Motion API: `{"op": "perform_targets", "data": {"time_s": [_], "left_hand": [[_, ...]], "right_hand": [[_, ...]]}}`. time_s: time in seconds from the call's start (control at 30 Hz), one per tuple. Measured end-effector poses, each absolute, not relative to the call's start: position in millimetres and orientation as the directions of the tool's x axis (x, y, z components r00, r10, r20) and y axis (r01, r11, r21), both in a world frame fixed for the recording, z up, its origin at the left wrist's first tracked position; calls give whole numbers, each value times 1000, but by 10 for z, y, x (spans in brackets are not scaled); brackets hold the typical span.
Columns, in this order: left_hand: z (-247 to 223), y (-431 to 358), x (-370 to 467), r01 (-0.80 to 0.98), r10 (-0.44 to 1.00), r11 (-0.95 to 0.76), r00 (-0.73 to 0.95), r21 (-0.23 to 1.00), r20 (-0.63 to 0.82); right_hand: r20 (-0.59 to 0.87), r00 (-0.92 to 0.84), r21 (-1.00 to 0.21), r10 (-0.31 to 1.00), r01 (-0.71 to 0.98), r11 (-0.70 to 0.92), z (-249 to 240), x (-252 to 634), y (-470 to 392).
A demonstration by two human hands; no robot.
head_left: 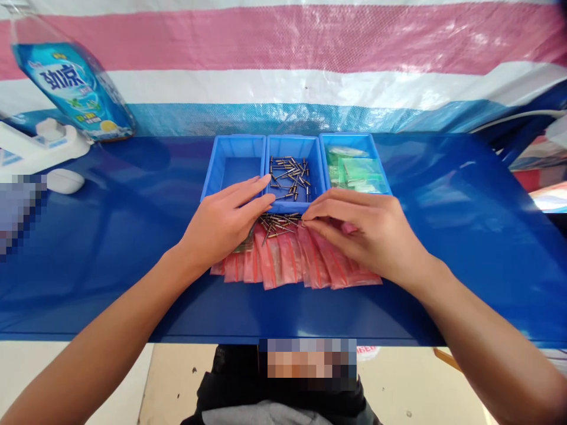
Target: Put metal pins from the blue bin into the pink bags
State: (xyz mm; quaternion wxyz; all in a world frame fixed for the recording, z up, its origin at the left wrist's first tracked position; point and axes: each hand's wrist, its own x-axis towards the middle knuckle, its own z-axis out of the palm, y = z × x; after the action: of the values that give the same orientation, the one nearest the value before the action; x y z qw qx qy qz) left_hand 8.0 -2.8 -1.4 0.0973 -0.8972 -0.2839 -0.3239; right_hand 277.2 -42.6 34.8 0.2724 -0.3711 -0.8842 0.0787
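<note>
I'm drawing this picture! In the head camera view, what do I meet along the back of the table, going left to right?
Blue-labelled bottle → left blue tray → middle blue tray with metal pins → right blue tray with green packets.

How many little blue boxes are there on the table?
3, side by side: the left box, partly behind the left hand; the middle box, with metal pins; the right box, with green bags.

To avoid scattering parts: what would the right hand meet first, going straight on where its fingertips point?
Likely the loose heap of thin, greyish metal pins, just left of the right hand in the picture; depth is unclear, so they may already touch.
</note>
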Motion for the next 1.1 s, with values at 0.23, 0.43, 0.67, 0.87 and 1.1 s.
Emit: {"op": "perform_targets", "data": {"time_s": [0.23,0.43,0.67,0.87,1.1], "left_hand": [[-31,-17,67,567,431,-824,636,-9,641],[-14,-16,61,556,438,-831,636,16,636],[-30,-6,52,584,444,-811,648,-29,619],[-25,-1,45,558,431,-830,642,-1,634],[-5,9,41,547,414,-836,663,-27,623]], "right_hand": [[342,-595,-477,727,557,680,412,2852,-371],[340,-538,-492,771,598,633,445,2866,-390],[458,-154,-762,875,439,476,328,2722,-423],[551,-565,-165,615,648,743,328,2894,-307],[435,-656,-3,617,684,729,292,3019,-216]]}}
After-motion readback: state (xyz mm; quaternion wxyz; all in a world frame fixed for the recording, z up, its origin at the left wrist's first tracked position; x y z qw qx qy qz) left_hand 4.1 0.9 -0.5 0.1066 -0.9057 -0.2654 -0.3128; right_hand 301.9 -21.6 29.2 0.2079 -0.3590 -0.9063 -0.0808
